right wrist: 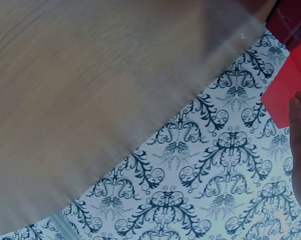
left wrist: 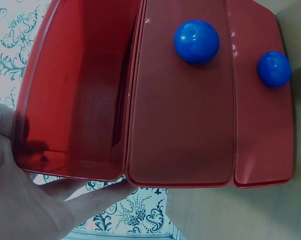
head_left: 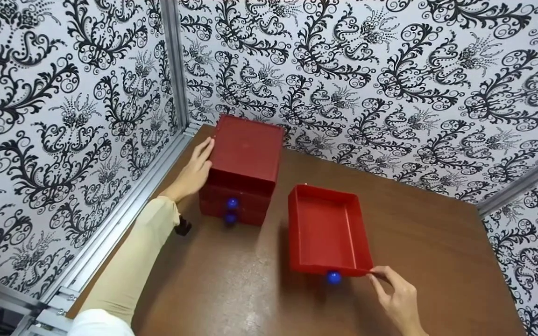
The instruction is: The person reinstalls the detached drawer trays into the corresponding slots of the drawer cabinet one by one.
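Note:
A dark red drawer box (head_left: 249, 147) stands at the back left of the table, its top slot vacant and two lower drawers with blue ball knobs (left wrist: 196, 42) in place. My left hand (head_left: 195, 171) rests against the box's left side near the top, fingers along the wall; the left wrist view shows the hand (left wrist: 30, 205) by the open slot. To the right, an empty bright red drawer (head_left: 327, 231) is out of the box, raised off the table. My right hand (head_left: 397, 296) pinches its front right corner, beside its blue knob (head_left: 334, 277).
The brown wooden table (head_left: 428, 242) is bounded by patterned walls (head_left: 371, 88) at the back and sides. A metal rail (head_left: 124, 210) runs along the left edge. A small black object (head_left: 183, 227) sits by the left sleeve.

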`<state>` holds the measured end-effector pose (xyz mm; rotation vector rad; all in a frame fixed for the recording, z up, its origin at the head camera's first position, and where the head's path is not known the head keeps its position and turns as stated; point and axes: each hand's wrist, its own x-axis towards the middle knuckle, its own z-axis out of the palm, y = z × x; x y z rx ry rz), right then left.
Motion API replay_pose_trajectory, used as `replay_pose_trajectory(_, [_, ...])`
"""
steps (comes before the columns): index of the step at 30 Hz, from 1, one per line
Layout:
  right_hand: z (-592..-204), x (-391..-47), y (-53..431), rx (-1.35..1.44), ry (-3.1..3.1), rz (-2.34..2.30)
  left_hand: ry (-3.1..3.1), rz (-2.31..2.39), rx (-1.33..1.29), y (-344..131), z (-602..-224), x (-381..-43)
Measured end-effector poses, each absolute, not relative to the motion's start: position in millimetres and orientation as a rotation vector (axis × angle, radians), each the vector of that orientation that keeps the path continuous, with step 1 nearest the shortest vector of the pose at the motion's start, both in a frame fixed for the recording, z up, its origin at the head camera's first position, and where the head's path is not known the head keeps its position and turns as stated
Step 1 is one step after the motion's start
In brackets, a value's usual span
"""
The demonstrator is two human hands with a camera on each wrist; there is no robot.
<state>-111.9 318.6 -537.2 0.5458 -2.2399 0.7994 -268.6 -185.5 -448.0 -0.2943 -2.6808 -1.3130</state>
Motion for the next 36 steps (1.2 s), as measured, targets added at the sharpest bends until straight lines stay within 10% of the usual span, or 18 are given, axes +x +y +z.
replay_pose_trajectory(36, [-517, -101, 270, 0.884, -2.089, 0.859, -2.679, -1.346, -0.286, -184, -446, -267])
